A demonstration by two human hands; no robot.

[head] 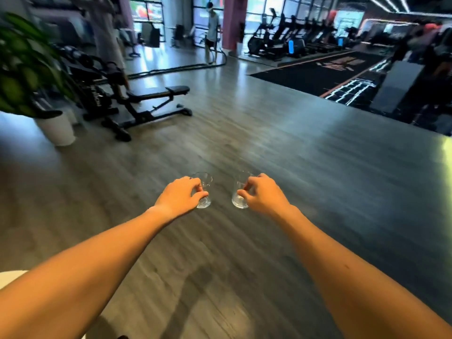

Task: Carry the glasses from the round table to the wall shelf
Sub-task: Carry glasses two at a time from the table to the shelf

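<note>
Left hand (179,195) gripping glass (205,189), right hand (263,195) — another glass (239,194)

— What are the glasses like?
— Two small clear ones, both empty, with thick bases.
— Where are they?
— In the air over the grey floor, side by side but apart. The left glass (205,192) is held upright; the right glass (239,192) looks upright too, partly hidden by fingers.

Far treadmills (293,40) and standing person (212,33) blurred.
</note>
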